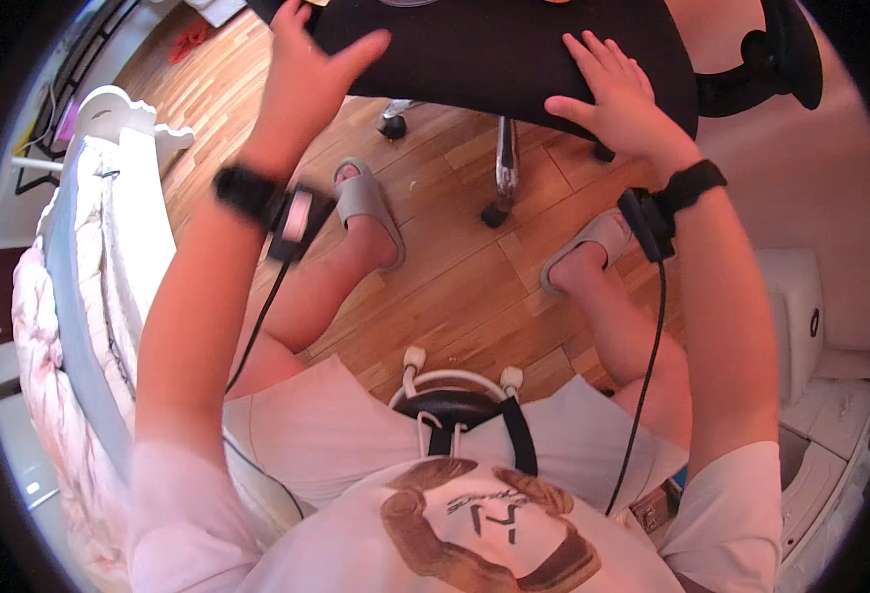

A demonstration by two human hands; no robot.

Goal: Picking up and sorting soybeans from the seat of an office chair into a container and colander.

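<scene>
A black swivel chair [474,59] stands in front of me, its dark seat filling the top of the view. My left hand [311,69] is at the seat's left edge, thumb stretched out over the dark surface and fingers pointing away. Its fingertips are partly cut off by the top of the picture. Over the right part of the seat lies my right hand [613,94], palm down with fingers spread; I cannot tell how firmly it presses. Neither hand shows anything in its grasp. The rim of a clear round thing [410,2] shows at the seat's far side.
The chair's armrest [788,59] juts out at right, and its chrome leg [507,158] rests on casters on the wooden floor [455,277]. A white bed frame with bedding [84,296] lines the left. Cables run from both wrist straps. A white box-like thing [795,306] is at right.
</scene>
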